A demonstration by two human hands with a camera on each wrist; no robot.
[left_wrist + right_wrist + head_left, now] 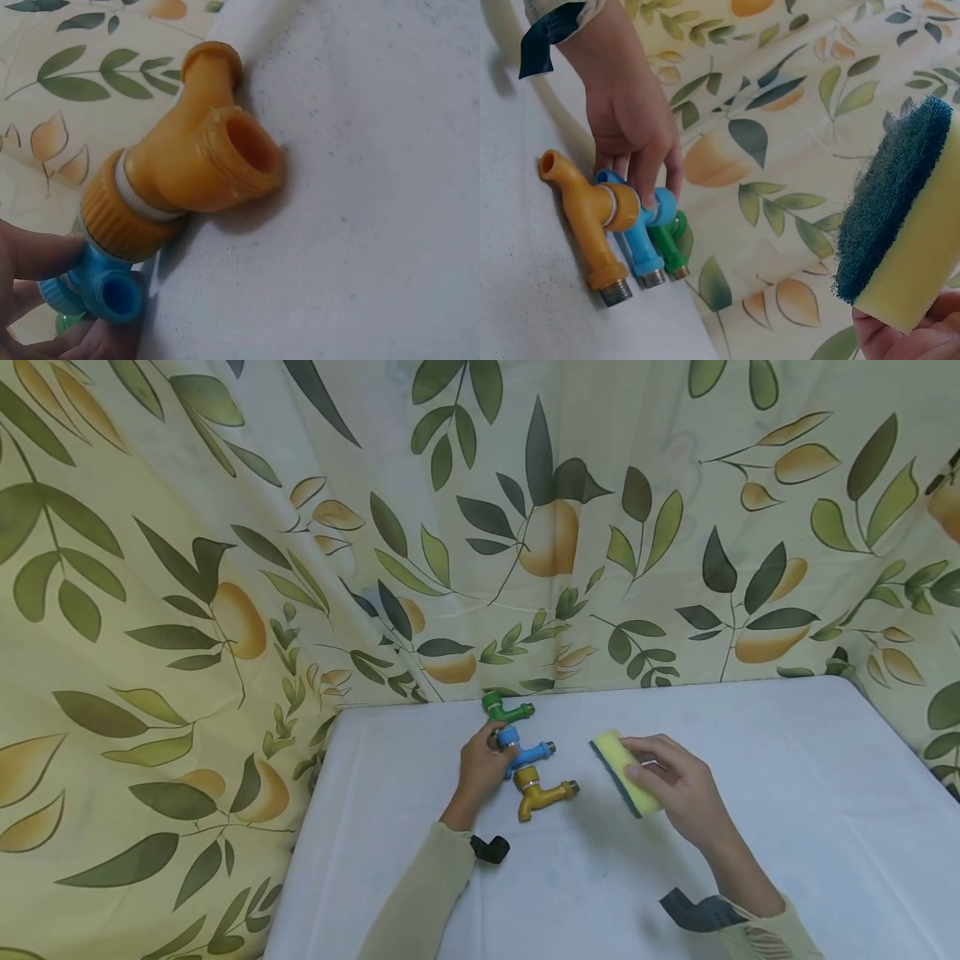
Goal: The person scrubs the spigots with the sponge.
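My left hand (482, 768) pinches a blue plastic tap (536, 752) by its knob end, low over the white table. Just beyond it lies a green tap (514, 712), partly hidden behind the fingers. Nearer to me, a yellow-orange tap (546, 797) rests on the cloth, its metal-threaded end pointing right; it looms large (169, 169) in the left wrist view. Off to the right, my right hand (678, 789) holds a yellow sponge (915, 225) with a dark blue-green scouring side between thumb and fingers. The sponge is held up, tilted, with the scouring side facing the taps.
A white cloth covers the table (787, 777). Behind and to the left hangs a curtain (315, 610) printed with leaves and fruit, meeting the table's far edge close to the green tap. Dark straps (491, 850) stick out from both sleeves at the wrists.
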